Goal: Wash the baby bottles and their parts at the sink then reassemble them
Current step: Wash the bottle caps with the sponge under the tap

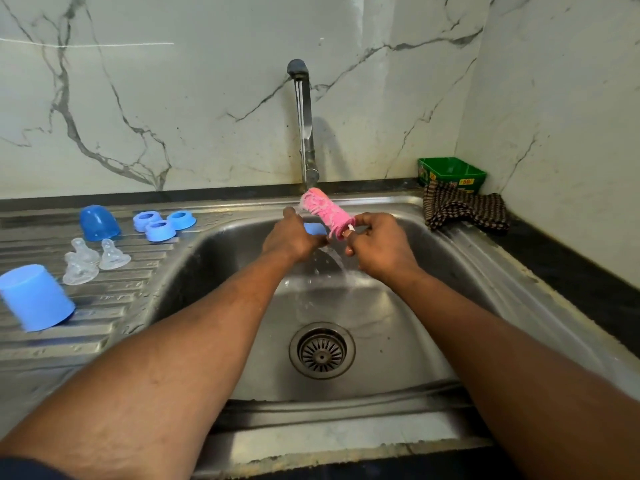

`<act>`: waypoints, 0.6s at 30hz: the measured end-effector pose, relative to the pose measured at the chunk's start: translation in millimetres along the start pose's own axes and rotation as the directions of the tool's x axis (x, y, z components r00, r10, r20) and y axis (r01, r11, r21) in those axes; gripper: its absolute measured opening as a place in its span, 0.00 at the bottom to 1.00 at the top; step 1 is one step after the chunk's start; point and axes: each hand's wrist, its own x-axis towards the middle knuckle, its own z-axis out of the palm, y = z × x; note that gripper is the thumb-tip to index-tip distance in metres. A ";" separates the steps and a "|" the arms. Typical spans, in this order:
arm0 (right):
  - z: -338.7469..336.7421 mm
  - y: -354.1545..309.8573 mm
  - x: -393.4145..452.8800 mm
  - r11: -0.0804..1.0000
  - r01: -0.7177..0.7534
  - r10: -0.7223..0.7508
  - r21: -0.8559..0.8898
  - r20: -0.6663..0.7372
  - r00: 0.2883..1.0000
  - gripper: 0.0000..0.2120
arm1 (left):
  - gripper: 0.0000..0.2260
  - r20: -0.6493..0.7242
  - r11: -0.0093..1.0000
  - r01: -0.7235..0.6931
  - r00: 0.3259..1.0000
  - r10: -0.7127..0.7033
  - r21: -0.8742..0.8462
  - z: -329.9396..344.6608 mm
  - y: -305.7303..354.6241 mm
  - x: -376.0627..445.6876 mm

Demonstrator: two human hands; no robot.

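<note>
- Head view: right hand (379, 249) had a closed grip, fingers curled, pinching the white handle end of the pink bottle brush (323, 211).
- Left hand (294, 237) curled round a blue part (314, 229), mostly hidden.
- Brush over sink (433, 306) under tap (304, 126), w/ water running; long axis slanted, head pointing up-left toward the spout.
- Blue caps, rings, clear teats on drainboard, left.

Blue part (314, 229): mostly hidden behind my left hand (292, 239); brush (325, 211) handle: buried in my right hand (379, 245); green box (452, 174) print: too small to read.
</note>
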 end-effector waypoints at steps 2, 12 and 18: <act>-1.3 -3.2 -1.6 1.000 0.015 -0.015 -0.006 -0.007 1.000 0.16 | 0.29 -0.005 0.997 0.060 0.998 -0.060 -0.045 -3.7 5.6 3.6; -1.5 -6.4 -1.3 0.998 -0.055 0.057 0.040 -0.072 0.996 0.12 | 0.29 -0.087 0.997 -0.061 0.995 0.058 -0.037 -44.5 37.5 14.6; -0.7 -4.8 0.7 0.996 -0.075 0.079 0.039 -0.110 0.991 0.13 | 0.24 0.031 0.982 -0.169 0.986 0.167 0.088 -50.2 48.7 19.4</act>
